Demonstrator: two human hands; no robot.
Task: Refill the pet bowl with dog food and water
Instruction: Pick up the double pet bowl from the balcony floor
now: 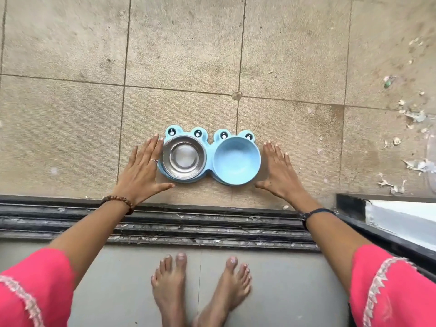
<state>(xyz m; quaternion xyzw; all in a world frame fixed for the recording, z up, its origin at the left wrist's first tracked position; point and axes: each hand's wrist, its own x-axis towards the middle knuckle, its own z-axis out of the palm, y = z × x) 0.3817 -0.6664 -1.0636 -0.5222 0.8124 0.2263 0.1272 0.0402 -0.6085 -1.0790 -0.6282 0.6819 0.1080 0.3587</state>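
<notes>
I see the blue pet bowl [210, 156] sitting flat on the tan tiled floor [70, 114], just past the dark door track [165, 223]. It has two round cups side by side and four little frog eyes on its far edge. The cup on the left holds a shiny steel bowl [184, 158], and I can see nothing inside it. The cup on the right is a plain blue bowl [237, 160], and I see nothing in it too. My left hand [144, 166] is just beside the left end of the pet bowl, fingers straight and spread wide, thumb pointing in under the bowl's near edge. I cannot tell if the fingers touch the bowl. My right hand [279, 172] is just beside the right end, fingers straight and spread too, with a small gap to the bowl. Neither hand holds a thing. My two bare feet [200, 286] stand on grey floor on the near side of the door track. White scraps [415, 116] lie on the tiles well to the right of the pet bowl.
</notes>
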